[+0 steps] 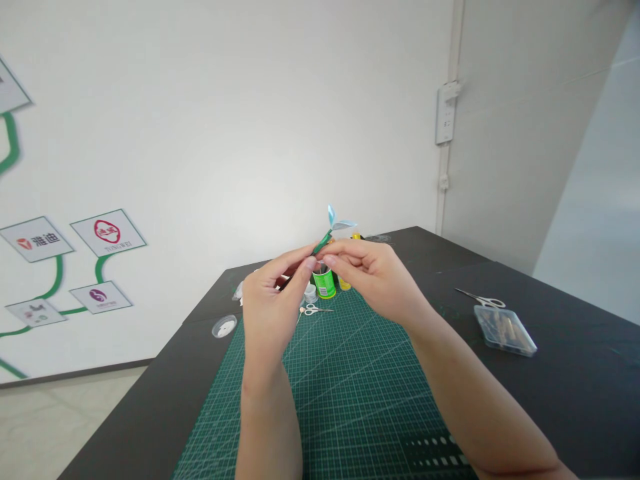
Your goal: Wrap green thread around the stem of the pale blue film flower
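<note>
Green stem [323, 243] w/ pale-blue petals [343, 225]: held up in both hands, petals exposed

Loc: stem is off the surface, above far part of green cutting mat [350, 373], tilted, petal end up.

L hand [270, 303]: thumb + fingers closed in a pinch on lower stem. R hand [377, 273]: thumb + index closed in a small pinch at stem, just beside L fingertips. Exact R contact pt partly hidden, can't tell how firm.

Risks, my read:
- Both grips v. close on a thin part. If they twist opp. ways, stem could bend or its green covering could slip.
- Petals look thin, stick out unsupported. R fingers are near; a knock or squeeze could crease or shift them.
- If both pinches ease at once, stem drops, poss. onto green tin [326, 285] or small scissors [311, 309] below/beyond. Petals could get bent on impact.
- Forearms reach over mat; R elbow swinging out wide could catch clear box [505, 330] + larger scissors [493, 303] just beside it. Lower risk, they're well apart rn.
</note>
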Demonstrator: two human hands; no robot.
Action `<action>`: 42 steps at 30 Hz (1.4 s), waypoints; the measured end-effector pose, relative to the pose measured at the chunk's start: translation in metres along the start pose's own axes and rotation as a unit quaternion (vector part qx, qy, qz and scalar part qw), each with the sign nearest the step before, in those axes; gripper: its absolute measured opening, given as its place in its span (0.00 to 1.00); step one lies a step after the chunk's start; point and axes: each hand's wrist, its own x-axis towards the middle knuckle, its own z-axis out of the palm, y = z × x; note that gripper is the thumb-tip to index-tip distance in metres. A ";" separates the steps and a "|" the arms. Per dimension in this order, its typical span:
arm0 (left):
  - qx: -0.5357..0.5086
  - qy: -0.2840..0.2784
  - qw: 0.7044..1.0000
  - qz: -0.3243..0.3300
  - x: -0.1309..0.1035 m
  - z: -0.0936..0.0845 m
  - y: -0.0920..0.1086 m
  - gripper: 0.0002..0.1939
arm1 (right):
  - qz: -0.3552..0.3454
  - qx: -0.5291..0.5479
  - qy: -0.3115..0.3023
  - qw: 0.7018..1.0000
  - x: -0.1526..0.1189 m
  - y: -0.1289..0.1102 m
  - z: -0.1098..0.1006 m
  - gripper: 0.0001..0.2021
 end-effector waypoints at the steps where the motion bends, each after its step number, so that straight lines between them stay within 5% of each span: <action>1: -0.002 0.002 1.000 -0.002 0.000 0.001 0.001 0.09 | -0.011 -0.007 0.008 1.000 0.000 0.001 -0.001 0.12; 9: 0.034 0.043 0.998 -0.008 0.000 0.000 0.004 0.10 | -0.014 -0.105 0.045 0.993 -0.004 -0.005 -0.007 0.13; 19: 0.087 0.029 0.996 -0.006 0.001 -0.001 0.002 0.11 | -0.047 -0.201 -0.024 0.978 -0.016 -0.021 -0.015 0.12; 24: 0.130 -0.062 0.990 0.005 0.001 0.000 0.003 0.12 | -0.054 -0.227 -0.036 0.972 -0.019 -0.024 -0.020 0.12; 30: 0.248 -0.218 0.944 0.015 0.000 0.004 0.007 0.12 | -0.034 -0.195 -0.013 0.980 -0.020 -0.027 -0.026 0.12; 42: 0.206 -0.299 0.932 0.027 -0.012 -0.002 0.008 0.12 | 0.007 -0.129 0.075 0.989 -0.009 -0.015 -0.037 0.11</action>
